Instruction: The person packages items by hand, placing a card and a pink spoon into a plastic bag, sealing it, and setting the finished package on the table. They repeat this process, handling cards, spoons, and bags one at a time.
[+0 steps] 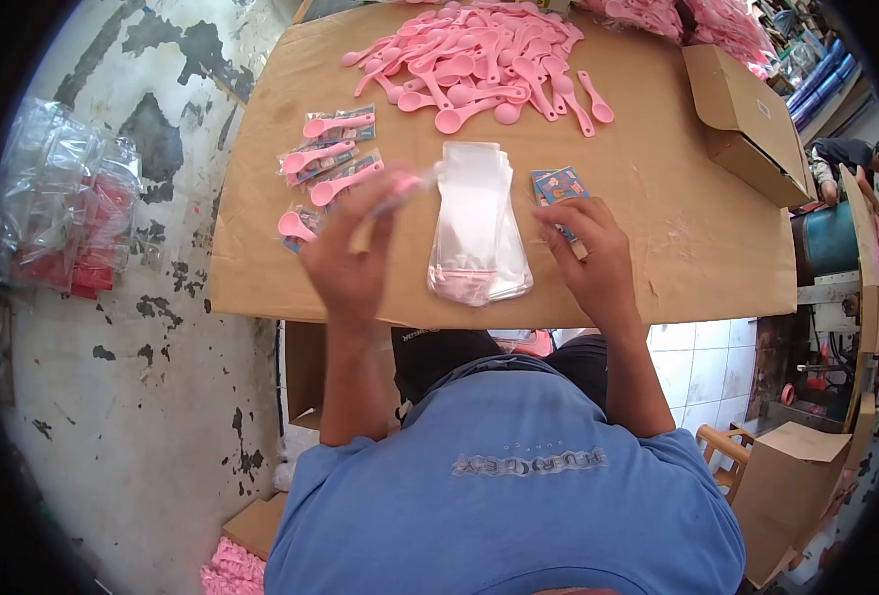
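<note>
My left hand (pixel 353 243), blurred by motion, is raised over the table's left half with its fingers closed on a pink spoon (pixel 405 185). A shiny clear edge shows at the spoon's end, perhaps plastic wrapping. My right hand (pixel 590 248) is at the lower edge of a small stack of printed blue cards (pixel 558 182), fingers bent and the thumb apart from them. Between my hands lies a pile of clear plastic bags (pixel 474 213). Left of them are several pink spoons on printed cards in clear bags (pixel 345 178).
A large heap of loose pink spoons (pixel 479 59) covers the far middle of the brown table (pixel 657 268). An open cardboard box (pixel 747 124) stands at the right edge. Plastic packs (pixel 62 208) hang by the left wall. Another person (pixel 846 164) is at far right.
</note>
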`<state>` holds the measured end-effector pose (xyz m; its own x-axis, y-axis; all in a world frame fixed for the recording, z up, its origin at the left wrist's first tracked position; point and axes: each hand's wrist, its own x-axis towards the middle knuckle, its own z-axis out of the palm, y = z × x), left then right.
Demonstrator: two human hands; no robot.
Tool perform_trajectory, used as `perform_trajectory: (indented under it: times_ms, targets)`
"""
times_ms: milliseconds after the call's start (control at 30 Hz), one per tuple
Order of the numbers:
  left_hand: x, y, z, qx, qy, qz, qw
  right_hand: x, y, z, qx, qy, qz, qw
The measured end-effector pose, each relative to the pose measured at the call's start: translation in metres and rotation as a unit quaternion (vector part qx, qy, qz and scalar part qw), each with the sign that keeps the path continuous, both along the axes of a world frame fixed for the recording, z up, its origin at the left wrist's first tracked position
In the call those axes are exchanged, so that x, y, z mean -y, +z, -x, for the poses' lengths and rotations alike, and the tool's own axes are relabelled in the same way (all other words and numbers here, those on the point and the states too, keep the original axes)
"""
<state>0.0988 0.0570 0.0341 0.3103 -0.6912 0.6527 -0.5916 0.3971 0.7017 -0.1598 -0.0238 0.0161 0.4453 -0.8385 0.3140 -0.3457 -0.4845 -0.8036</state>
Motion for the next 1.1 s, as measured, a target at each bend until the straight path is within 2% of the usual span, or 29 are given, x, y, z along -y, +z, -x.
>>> perform_trajectory:
  times_ms: [67, 133, 167, 267, 367, 467, 700, 800, 900, 1000, 1033, 1100]
  targets:
    - [-0.001, 0.008, -0.028, 0.077, 0.086, -0.040, 0.992, 0.004, -0.009, -0.004, -0.057, 0.011, 0.158, 0.986]
    - [-0.003, 0.015, -0.040, 0.110, 0.173, -0.106, 0.973, 0.000, -0.009, -0.012, -0.048, 0.045, 0.149, 0.987]
    - [-0.005, 0.010, -0.045, 0.050, 0.139, -0.116, 0.982, -0.003, -0.008, -0.018, -0.044, 0.060, 0.145, 0.987]
    - [-0.004, -0.016, -0.037, -0.048, 0.066, -0.039, 0.996, -0.012, -0.014, -0.034, -0.074, 0.084, 0.142, 0.984]
    - [-0.013, -0.016, -0.002, -0.123, 0.025, -0.117, 0.985, -0.007, -0.029, -0.038, -0.084, 0.086, 0.122, 0.985]
    - [-0.022, -0.027, 0.014, -0.224, -0.005, -0.204, 0.953, -0.002, -0.028, -0.038, -0.057, 0.075, 0.111, 0.989]
    - [-0.018, -0.031, 0.024, -0.296, -0.107, -0.284, 0.906, 0.001, -0.005, -0.033, 0.014, 0.026, 0.165, 0.986]
    - [-0.007, -0.028, 0.030, -0.326, -0.154, -0.290, 0.887, -0.002, -0.001, -0.029, 0.002, 0.077, 0.187, 0.979]
    - [0.004, -0.034, 0.033, -0.359, -0.218, -0.301, 0.856, -0.009, 0.009, -0.027, -0.010, 0.175, 0.175, 0.969]
    - [0.007, -0.033, 0.030, -0.384, -0.263, -0.321, 0.825, -0.007, 0.015, -0.011, 0.009, 0.155, 0.090, 0.984]
    - [0.006, -0.034, 0.030, -0.413, -0.269, -0.314, 0.812, -0.002, 0.008, -0.003, 0.030, 0.097, 0.061, 0.993]
    - [0.004, -0.033, 0.026, -0.472, -0.283, -0.301, 0.779, 0.011, 0.000, 0.012, -0.011, -0.045, 0.021, 0.999]
